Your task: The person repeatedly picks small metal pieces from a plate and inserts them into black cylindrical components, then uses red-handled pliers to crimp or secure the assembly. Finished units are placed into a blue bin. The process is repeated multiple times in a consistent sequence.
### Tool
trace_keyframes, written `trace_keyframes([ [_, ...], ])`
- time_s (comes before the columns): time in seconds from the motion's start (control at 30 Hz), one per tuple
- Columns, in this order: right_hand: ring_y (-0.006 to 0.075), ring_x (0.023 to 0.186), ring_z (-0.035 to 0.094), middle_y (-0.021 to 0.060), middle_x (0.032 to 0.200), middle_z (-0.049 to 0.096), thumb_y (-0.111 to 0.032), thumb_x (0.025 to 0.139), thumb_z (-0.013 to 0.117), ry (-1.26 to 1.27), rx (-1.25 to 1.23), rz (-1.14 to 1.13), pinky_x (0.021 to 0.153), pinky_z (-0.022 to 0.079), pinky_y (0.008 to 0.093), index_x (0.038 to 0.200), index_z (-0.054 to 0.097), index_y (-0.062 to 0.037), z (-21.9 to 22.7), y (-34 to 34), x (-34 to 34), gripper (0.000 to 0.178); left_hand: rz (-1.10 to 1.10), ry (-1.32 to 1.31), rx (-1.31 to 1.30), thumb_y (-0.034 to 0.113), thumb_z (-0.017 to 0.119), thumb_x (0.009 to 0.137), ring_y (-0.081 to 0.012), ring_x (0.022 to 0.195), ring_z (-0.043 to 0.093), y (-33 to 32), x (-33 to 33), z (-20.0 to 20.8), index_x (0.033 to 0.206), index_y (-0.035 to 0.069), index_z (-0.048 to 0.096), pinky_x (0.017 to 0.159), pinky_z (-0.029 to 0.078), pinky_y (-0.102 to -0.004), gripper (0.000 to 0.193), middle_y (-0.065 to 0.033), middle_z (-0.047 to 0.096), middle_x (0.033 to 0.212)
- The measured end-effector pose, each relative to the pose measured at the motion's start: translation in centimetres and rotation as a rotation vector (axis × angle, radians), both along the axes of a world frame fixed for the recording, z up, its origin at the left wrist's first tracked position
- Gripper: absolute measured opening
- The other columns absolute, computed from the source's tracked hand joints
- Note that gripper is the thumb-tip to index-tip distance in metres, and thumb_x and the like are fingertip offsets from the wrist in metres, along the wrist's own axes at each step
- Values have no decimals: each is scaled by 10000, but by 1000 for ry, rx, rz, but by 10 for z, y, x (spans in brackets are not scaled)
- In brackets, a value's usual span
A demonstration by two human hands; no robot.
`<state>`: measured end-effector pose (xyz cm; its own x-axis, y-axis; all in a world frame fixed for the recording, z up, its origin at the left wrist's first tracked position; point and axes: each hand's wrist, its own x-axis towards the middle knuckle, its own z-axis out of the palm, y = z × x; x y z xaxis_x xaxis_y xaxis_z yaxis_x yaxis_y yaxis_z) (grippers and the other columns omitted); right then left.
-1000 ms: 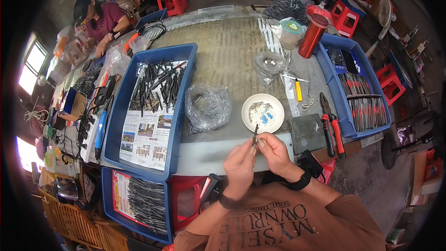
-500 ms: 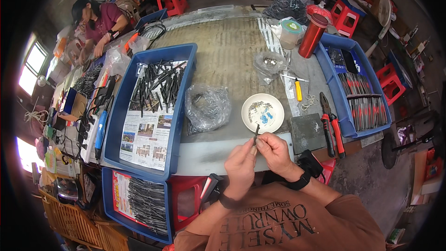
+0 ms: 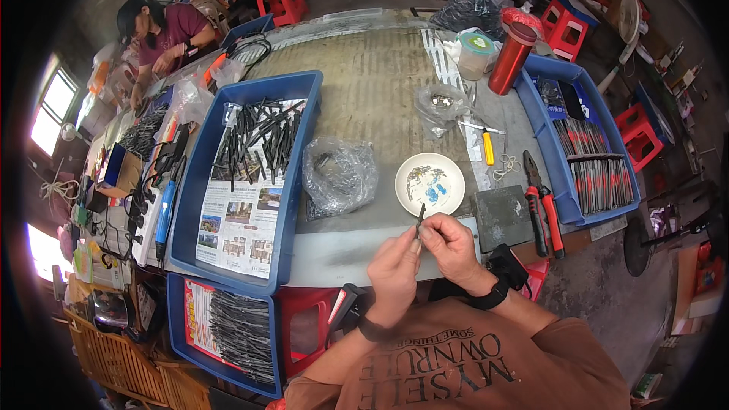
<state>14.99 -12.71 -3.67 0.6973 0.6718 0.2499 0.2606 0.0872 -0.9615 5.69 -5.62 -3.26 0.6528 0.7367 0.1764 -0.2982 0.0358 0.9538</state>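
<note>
A thin black stick-like piece [image 3: 421, 213] points up from between my two hands, close to the near rim of a white dish [image 3: 405, 191]. My left hand [image 3: 395, 264] pinches it from below, with fingers closed. Thumb and fingers of my right hand [image 3: 449, 246] close around the same piece near its upper part; their grip is partly hidden. Small dark bits [image 3: 422, 175] and some blue bits [image 3: 434, 193] lie in the dish. A clear plastic bag [image 3: 339, 176] with dark contents sits left of the dish.
A blue tray [image 3: 307, 137] with black strips stands left, another blue tray [image 3: 220, 381] below it. Red-handled pliers [image 3: 543, 209], a dark metal block [image 3: 501, 214], a yellow screwdriver [image 3: 487, 147] and a red flask [image 3: 511, 61] lie or stand right. Another person [image 3: 171, 34] works far left.
My right hand's fingers have shifted slightly up on the black piece. My left hand stays almost still. The other person's hand at the far left has moved a little.
</note>
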Motion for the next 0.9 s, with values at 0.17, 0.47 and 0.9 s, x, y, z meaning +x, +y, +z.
trace_keyframes([
  [0.17,48,685,475,-4,764,542,-114,905,505,73,7,56,607,405,194,923,549,10,-1,-1,1,132,-8,-1,-19,-49,561,825,-22,563,413,0,0,-1,1084,-8,603,460,320,-164,265,13,526,770],
  [0.47,57,714,468,-1,779,535,-152,927,469,477,123,179,648,393,193,941,543,-7,-3,1,3,164,-7,5,-13,-48,553,830,-23,567,414,0,-1,1,1084,-10,602,457,318,-165,262,11,525,776],
  [0.9,58,746,468,11,822,525,-98,926,439,4,-4,125,664,406,203,946,529,13,-1,-2,1,145,31,58,30,-34,570,822,-66,547,445,2,-1,1,1039,-54,604,464,353,-209,221,-26,507,688],
])
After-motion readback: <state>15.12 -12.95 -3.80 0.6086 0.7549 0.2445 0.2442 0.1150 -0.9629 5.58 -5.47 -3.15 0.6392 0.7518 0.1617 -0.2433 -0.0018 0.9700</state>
